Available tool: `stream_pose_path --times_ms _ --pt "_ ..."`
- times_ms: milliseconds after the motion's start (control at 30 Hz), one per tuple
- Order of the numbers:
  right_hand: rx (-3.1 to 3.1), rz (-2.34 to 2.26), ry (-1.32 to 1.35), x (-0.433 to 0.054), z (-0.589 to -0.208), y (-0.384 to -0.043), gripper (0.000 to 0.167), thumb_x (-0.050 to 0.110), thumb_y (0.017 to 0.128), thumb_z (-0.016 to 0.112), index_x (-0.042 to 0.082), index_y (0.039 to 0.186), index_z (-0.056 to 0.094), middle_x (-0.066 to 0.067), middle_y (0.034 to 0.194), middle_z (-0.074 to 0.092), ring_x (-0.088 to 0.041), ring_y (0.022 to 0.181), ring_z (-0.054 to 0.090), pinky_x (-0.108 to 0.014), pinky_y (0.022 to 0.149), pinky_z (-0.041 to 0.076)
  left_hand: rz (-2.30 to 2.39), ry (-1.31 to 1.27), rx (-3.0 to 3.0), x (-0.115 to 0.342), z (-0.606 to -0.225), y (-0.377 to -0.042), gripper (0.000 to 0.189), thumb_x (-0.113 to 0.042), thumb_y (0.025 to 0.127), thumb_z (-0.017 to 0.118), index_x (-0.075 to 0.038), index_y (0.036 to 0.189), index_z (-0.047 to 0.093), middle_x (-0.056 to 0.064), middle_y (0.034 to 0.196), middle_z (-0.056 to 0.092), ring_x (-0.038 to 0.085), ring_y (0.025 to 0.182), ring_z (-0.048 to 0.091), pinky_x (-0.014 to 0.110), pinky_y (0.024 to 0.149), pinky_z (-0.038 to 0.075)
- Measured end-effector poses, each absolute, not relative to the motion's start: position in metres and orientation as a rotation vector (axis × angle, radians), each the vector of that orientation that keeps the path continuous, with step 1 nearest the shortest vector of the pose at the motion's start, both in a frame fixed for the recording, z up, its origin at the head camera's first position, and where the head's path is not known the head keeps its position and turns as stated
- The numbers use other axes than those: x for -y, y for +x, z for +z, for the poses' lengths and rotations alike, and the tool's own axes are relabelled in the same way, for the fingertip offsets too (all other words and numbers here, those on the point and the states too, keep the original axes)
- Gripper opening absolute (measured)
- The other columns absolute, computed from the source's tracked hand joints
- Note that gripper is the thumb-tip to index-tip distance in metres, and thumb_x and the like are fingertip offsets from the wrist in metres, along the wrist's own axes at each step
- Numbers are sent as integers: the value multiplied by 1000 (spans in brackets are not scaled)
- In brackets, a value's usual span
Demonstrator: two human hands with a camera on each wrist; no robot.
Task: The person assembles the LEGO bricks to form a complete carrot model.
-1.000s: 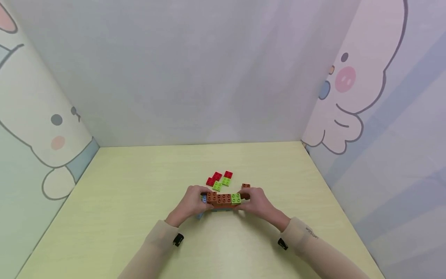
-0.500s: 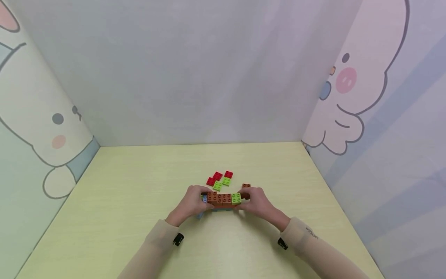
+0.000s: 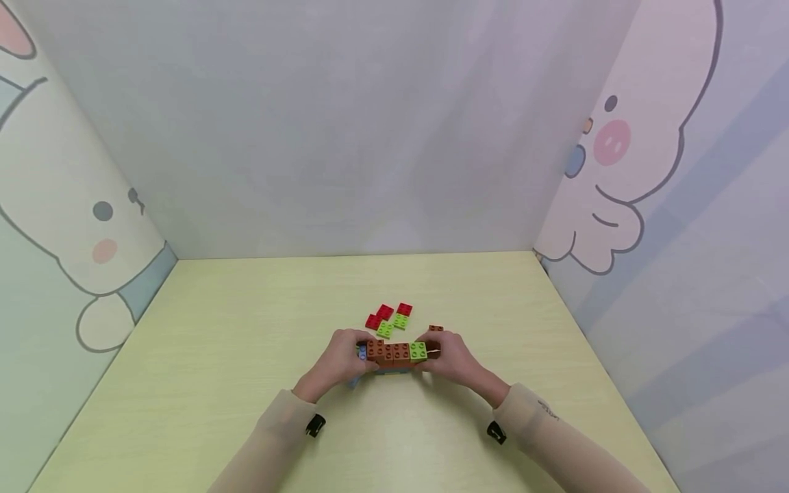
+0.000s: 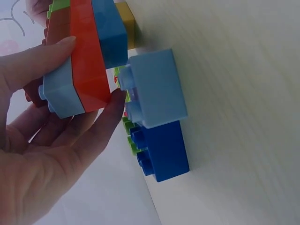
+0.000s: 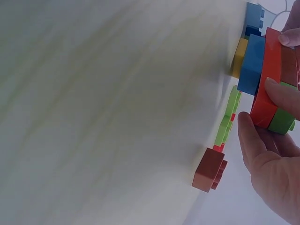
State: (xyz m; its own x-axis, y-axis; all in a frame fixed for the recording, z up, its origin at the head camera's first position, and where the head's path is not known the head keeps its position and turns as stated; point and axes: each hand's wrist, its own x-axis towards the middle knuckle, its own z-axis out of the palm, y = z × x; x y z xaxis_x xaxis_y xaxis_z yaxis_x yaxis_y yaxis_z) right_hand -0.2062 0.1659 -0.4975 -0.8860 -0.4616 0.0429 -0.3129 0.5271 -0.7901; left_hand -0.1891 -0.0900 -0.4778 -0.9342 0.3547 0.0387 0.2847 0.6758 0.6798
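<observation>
A stack of toy building bricks stands between both hands. Brown, light blue and lime green bricks lie along its top over a long red brick, with a blue brick and a yellow brick beneath. My left hand grips the stack's left end, thumb on the near face and fingers behind. At the right end, my right hand holds it with its thumb near the lime green brick. Below the left fingers, a light blue brick and a dark blue brick rest on the table.
Beyond the stack lie several flat red pieces and flat lime green pieces. A loose brown brick stands just behind the right hand. The pale table meets a curtain-like wall at the back.
My right hand and wrist have shifted very slightly left at the stack's right end. The left hand and the stack stay nearly where they were.
</observation>
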Motion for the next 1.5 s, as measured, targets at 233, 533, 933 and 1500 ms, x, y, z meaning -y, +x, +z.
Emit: stream_pose_path --times_ms 233,533,933,1500 --pt "-2604 -1263 -655 -166 -498 -207 36 10 71 85 10 103 70 2 98 66 -16 90 64 -31 75 52 1127 542 -2787 91 -479 -190 37 -15 70 86 -10 104 72 -1 99 67 17 94 59 38 81 49" --pt "-2635 -1170 -582 -181 -485 -210 40 8 70 85 6 107 71 -3 106 66 -18 93 64 -31 78 52 1148 557 -2773 90 -482 -190 37 -14 71 86 -11 105 72 -1 101 67 17 95 59 38 80 49" --pt "-2707 -1219 -560 -189 -478 -219 38 4 73 81 0 109 69 -8 101 69 -24 94 65 -38 82 51 1148 551 -2773 89 -479 -189 38 -14 70 86 -10 106 72 0 101 67 17 94 59 37 79 49" --pt "-2684 -1250 -548 -184 -478 -218 40 5 72 82 -2 110 68 -8 102 69 -24 94 65 -39 81 51 1133 558 -2783 91 -479 -190 36 -14 70 86 -10 103 73 -1 99 67 17 92 59 38 79 49"
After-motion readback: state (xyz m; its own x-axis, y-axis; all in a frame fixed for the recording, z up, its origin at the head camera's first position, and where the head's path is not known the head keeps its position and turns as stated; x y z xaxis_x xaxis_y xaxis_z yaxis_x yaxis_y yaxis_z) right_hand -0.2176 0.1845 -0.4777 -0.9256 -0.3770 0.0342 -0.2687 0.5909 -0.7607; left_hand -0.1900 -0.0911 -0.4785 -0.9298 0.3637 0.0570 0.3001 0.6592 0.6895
